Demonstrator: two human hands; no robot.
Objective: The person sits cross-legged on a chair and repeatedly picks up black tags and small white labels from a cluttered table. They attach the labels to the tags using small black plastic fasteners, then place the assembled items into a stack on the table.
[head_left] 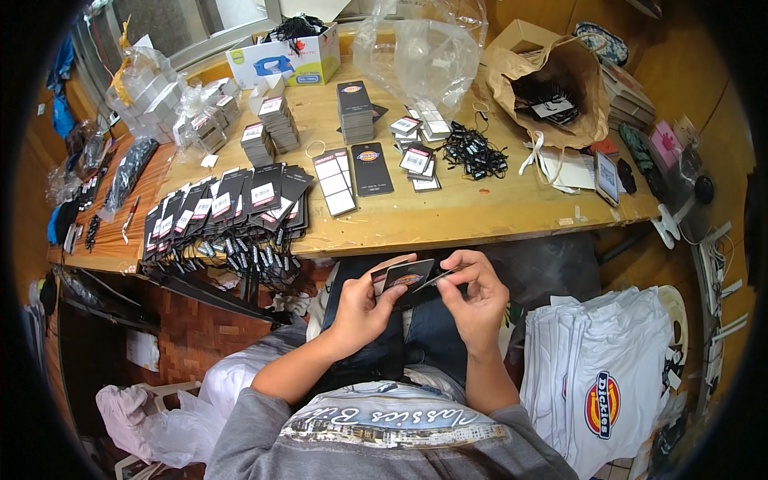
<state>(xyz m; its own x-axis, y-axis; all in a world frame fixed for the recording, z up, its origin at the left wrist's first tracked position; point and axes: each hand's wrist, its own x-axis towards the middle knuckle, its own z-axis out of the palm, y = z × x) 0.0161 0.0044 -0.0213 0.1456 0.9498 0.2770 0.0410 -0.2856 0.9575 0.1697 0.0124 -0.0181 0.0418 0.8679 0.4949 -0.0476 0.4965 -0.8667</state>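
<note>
Head view: the left hand (364,308) grips a small stack of dark hang tags (406,278) over the lap, just below the edge of the worktop (480,212). The right hand (478,298) pinches the edge of the front tag between thumb and fingertips. To do this well, it seems best to keep the stack squared in the left hand and peel off one tag cleanly, without bending it. The tags are black rectangular cards bearing a red and yellow emblem. Rows of strung tags (232,210) lie fanned along the worktop's left side; loose black strings (474,152) are heaped further right.
</note>
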